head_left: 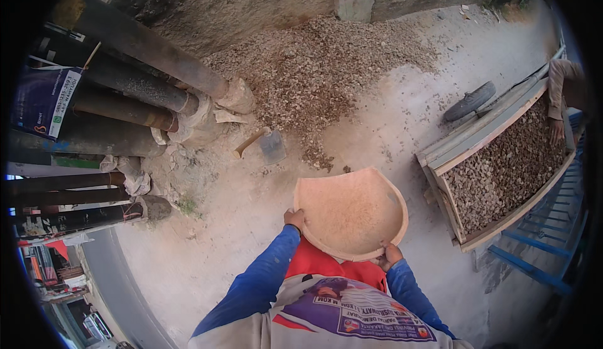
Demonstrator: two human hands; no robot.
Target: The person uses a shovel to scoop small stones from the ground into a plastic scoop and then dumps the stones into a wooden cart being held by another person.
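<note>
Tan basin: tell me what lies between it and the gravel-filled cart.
In the head view, only pale ground shows between the tan basin and the gravel-filled cart.

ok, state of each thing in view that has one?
Pan: held in both hands, no gravel in it
Left fingers: closed on the pan's left rim
Right fingers: closed on the pan's lower right rim
Cart: loaded with gravel
Tyre: on edge, beside the cart
Hoe: on the ground, unheld
Gravel pile: loose, spread at its edges
Co-worker's hand: at the cart's gravel
</note>
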